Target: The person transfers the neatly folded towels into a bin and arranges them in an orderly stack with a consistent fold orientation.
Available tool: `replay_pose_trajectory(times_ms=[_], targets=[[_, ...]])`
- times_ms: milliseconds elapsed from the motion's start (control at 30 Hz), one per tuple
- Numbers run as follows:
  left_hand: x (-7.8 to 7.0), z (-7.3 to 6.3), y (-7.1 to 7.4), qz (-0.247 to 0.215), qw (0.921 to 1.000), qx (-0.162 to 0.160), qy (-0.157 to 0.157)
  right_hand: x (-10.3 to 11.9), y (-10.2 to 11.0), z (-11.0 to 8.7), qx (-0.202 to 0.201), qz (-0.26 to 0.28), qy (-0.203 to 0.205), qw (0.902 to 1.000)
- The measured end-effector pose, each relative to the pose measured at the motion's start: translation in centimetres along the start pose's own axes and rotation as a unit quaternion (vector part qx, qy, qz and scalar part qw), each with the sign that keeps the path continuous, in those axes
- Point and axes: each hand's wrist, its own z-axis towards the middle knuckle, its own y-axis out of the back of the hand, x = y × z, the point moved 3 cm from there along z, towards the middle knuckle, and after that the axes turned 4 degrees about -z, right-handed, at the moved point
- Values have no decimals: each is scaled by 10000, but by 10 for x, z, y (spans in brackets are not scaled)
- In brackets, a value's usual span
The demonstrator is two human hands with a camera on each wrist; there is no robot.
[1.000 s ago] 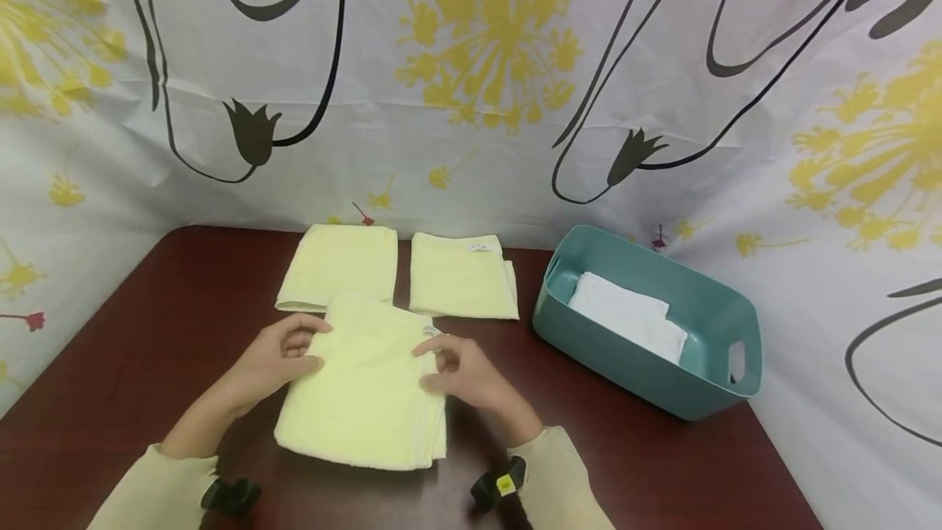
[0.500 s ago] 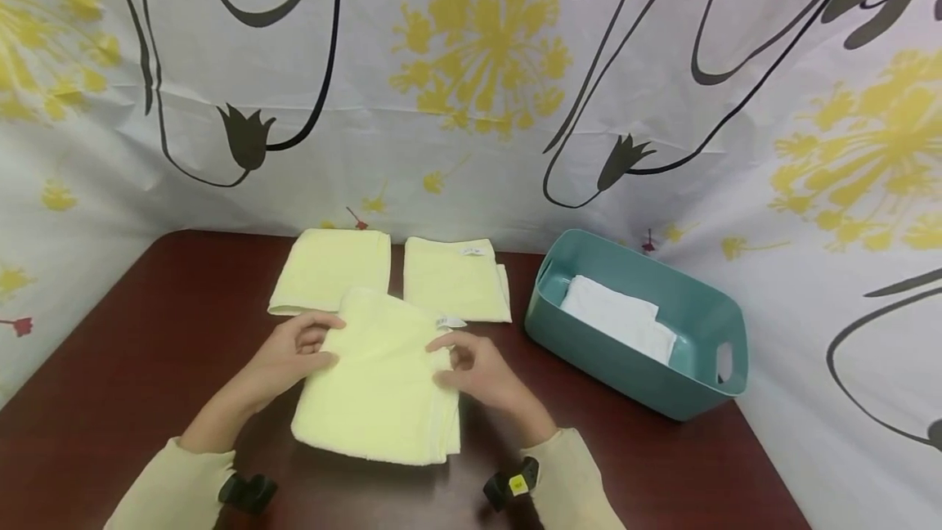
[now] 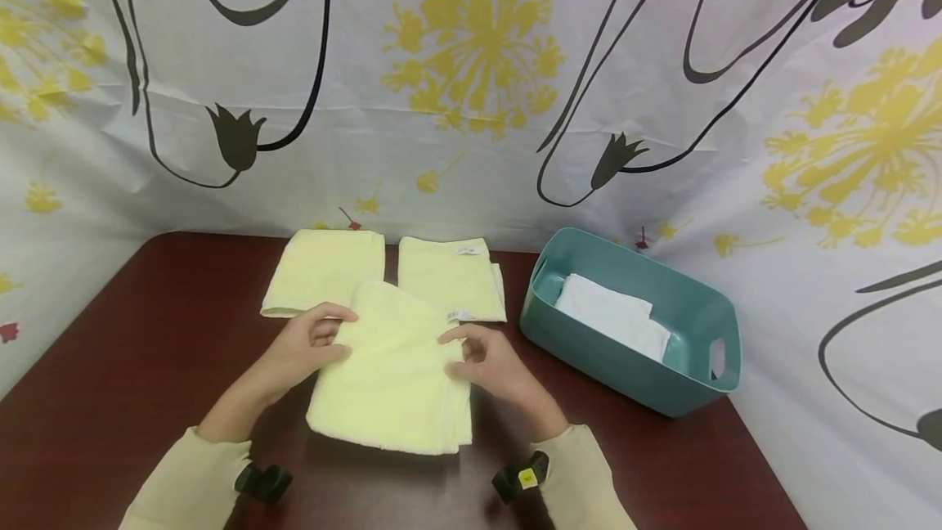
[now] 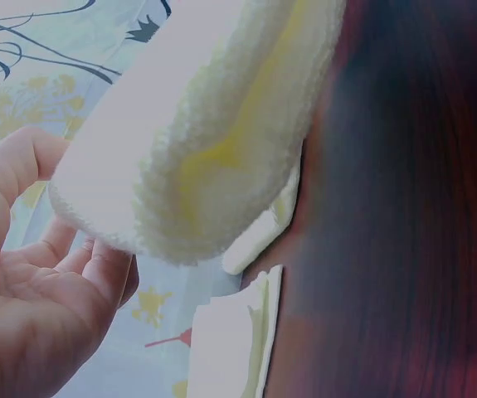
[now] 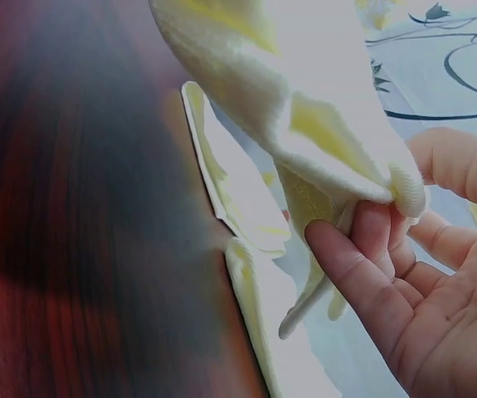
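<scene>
A folded pale yellow towel (image 3: 393, 383) is held off the table between both hands, its lower edge hanging toward the front. My left hand (image 3: 305, 350) pinches its left side; in the left wrist view the thumb and fingers lie around the towel's rounded fold (image 4: 188, 191). On the right side, my right hand (image 3: 496, 362) pinches the edge near a small white tag. From the right wrist view, fingertips tuck under the towel's layered edge (image 5: 338, 149). Behind lie two more folded yellow towels, one at the left (image 3: 327, 268) and one at the right (image 3: 449, 276) with a tag.
A teal plastic basket (image 3: 633, 366) stands at the right back of the dark red-brown table (image 3: 147, 375), with folded white cloth (image 3: 611, 313) inside. A white patterned curtain (image 3: 331, 186) hangs behind the table's back edge. Dark devices (image 3: 262, 482) are strapped on both wrists.
Both hands have carried the held towel a little to the right and slightly away from the body. The grip looks the same, and the head view has shifted slightly.
</scene>
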Motion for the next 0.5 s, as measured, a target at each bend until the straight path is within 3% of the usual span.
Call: replay_pose_trajectory(times_ms=[500], targets=[[-7,14,-10,105,9998,-30,-140,0,16,-5,-121,-94,-189,9997]])
